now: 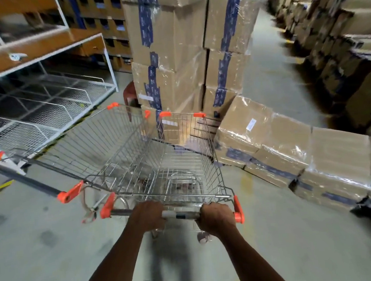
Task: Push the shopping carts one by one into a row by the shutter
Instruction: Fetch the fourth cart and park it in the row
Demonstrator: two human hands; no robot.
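A wire shopping cart (182, 162) with orange corner caps stands right in front of me, empty. My left hand (149, 214) and my right hand (217, 216) are both closed around its handle bar (181, 215), about a hand's width apart. A second, larger cart (87, 143) of the same kind stands close on its left, angled away, its dark handle (25, 179) sticking out to the left. No shutter is in view.
Tall stacks of wrapped cardboard boxes (184, 51) rise just beyond the carts, and a low row of boxes (292, 152) lies to the right. A white wire shelf rack (44, 102) stands at the left. An aisle (270, 71) runs away between box stacks.
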